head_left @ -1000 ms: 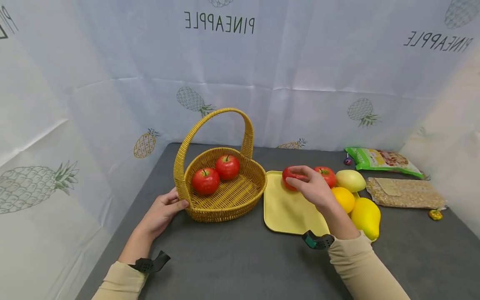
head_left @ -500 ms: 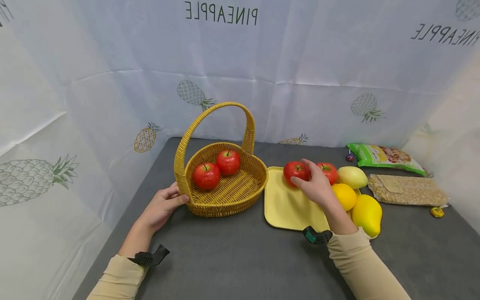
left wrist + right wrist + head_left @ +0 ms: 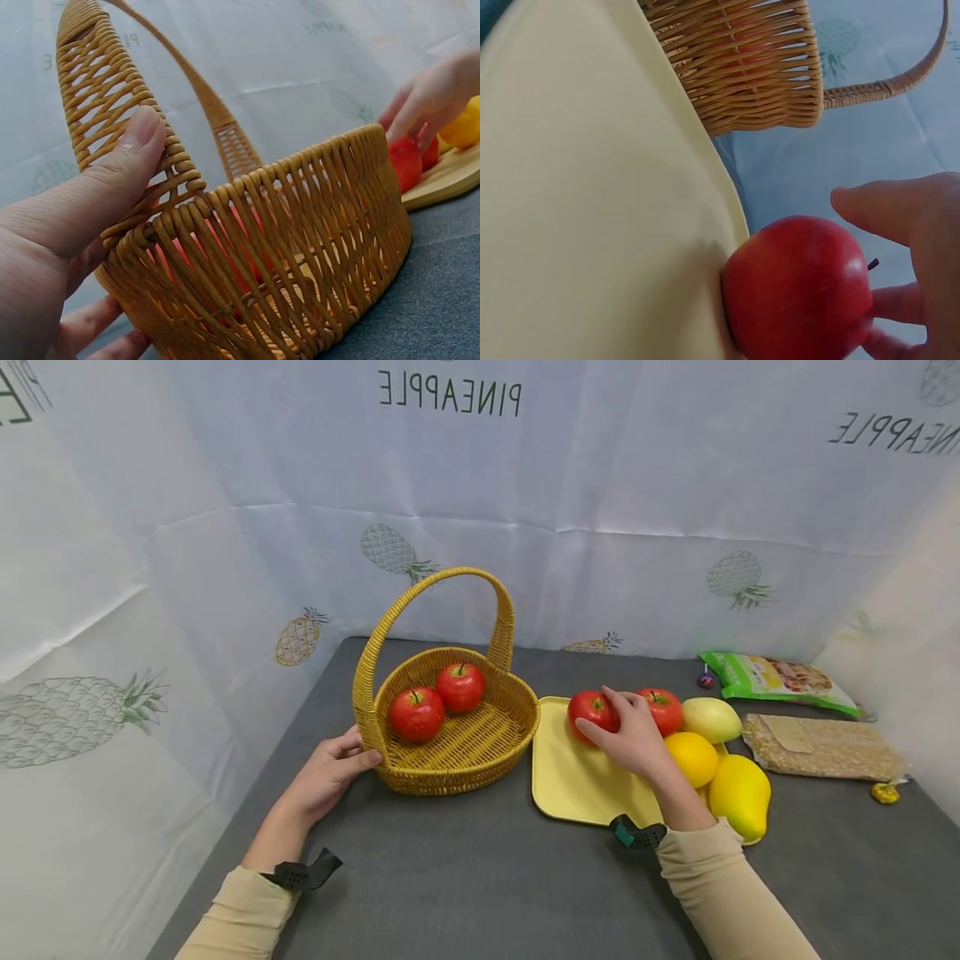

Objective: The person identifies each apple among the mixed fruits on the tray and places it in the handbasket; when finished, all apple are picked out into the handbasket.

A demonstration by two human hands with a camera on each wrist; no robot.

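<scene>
While the dark grey worktop [image 3: 465,877] carries everything, the biggest item on it is the round woven yellow wicker basket with a tall arched handle [image 3: 453,727], which holds two red apples [image 3: 438,700] side by side against its far wall. Just right of it lies the flat pale yellow plastic tray [image 3: 573,772], with a row of fruit along its far and right edges: a red apple at the tray's far left corner [image 3: 591,710], a second red apple [image 3: 663,710] partly behind the hand, a pale yellow-green mango [image 3: 711,718], a round orange [image 3: 693,758] and a bright yellow mango [image 3: 738,795].

The left hand [image 3: 326,777] steadies the basket, thumb pressed on the base of the handle and fingers curled round the rim below. The right hand [image 3: 637,742] sits over the corner apple, thumb and fingers bent round its top and side, seemingly touching it rather than clamping it; the apple rests on the tray.

To do this well, I judge the fingers should close evenly round the apple's widest part before any lift, clear of its neighbour so that one does not roll. The left hand's brace seems worth keeping, since the light basket could slide.
</scene>
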